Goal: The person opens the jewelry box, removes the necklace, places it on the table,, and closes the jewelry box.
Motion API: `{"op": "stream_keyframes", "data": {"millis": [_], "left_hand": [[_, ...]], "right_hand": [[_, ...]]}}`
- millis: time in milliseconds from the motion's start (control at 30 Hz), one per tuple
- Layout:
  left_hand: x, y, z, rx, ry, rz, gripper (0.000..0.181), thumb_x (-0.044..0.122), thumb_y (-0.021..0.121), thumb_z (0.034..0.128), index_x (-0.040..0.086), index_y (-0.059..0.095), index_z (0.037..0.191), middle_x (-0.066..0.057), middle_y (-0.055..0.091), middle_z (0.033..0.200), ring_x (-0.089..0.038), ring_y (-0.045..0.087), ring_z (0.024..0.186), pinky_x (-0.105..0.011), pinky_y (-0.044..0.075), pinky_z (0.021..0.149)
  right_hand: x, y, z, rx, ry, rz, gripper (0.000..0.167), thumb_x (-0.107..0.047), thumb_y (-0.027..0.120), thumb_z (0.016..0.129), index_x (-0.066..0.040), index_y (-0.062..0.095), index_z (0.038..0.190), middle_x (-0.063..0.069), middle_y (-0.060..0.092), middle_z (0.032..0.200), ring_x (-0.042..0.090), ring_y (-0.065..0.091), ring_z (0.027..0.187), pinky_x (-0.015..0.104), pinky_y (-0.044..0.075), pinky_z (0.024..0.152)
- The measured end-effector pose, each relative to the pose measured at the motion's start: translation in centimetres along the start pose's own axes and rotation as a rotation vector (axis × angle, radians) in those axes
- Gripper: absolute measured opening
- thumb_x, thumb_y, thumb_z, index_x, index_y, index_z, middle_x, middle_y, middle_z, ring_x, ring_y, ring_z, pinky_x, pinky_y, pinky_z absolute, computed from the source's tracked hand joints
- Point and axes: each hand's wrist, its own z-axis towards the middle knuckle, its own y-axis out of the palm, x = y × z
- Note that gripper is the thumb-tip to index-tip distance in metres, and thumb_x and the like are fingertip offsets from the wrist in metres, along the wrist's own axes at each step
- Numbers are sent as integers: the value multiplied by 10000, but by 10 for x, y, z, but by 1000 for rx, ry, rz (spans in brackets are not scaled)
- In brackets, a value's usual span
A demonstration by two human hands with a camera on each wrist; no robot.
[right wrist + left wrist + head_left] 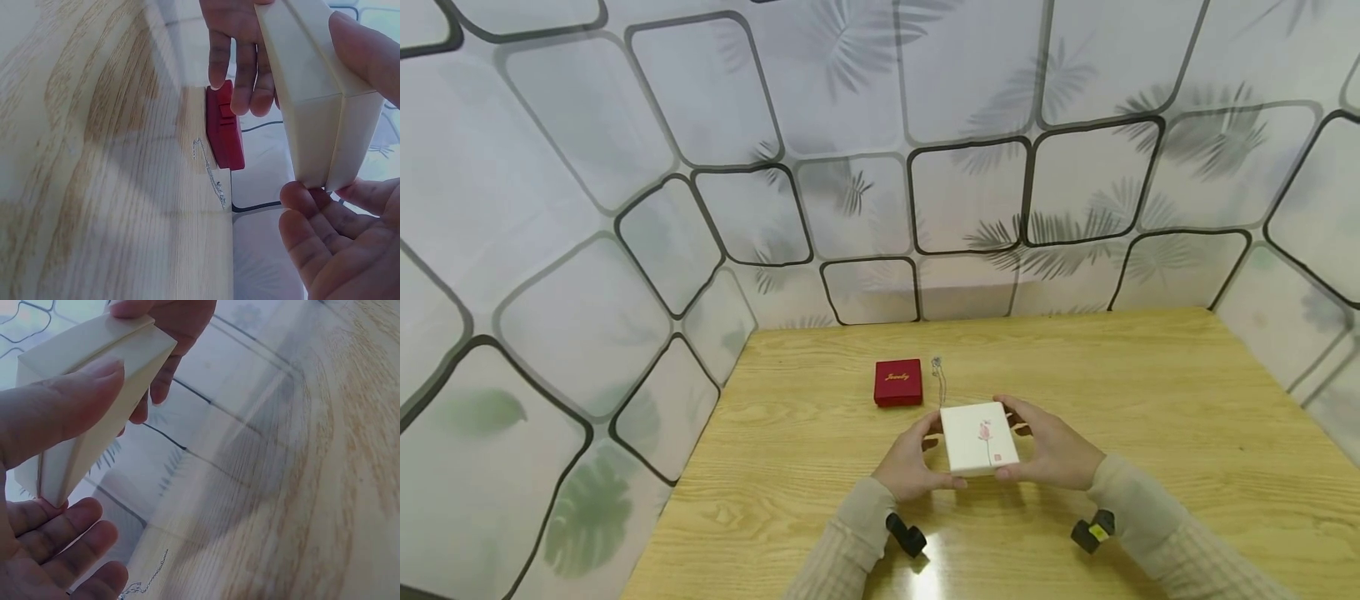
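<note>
Both hands hold a white square gift box [976, 440] with a pink flower printed on its lid, raised above the wooden table. My left hand [916, 460] grips its left side, thumb along the near edge and fingertips at the far edge. On the opposite side my right hand [1054, 446] grips it the same way. In the right wrist view, a seam runs round the box [312, 125], and the lid sits on it. Behind the box a silver chain necklace [938, 379] lies on the table. To its left rests a closed red jewelry box [898, 382] with gold lettering.
The light wooden table [790, 467] reaches back to a patterned curtain [865, 208], which also rises at the left and right sides. A black wrist device [907, 535] is on the left sleeve, another [1093, 531] on the right.
</note>
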Motion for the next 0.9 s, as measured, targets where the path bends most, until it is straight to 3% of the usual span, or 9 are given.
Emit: {"op": "stream_keyframes", "data": {"millis": [900], "left_hand": [[-1, 1, 1, -17, 1, -19, 983, 171, 903, 658, 185, 354, 1472, 96, 515, 1309, -98, 473, 1213, -370, 388, 1060]], "right_hand": [[2, -1, -2, -15, -24, 21, 1048, -442, 806, 743, 60, 245, 1472, 163, 480, 1368, 274, 542, 1120, 487, 471, 941]]}}
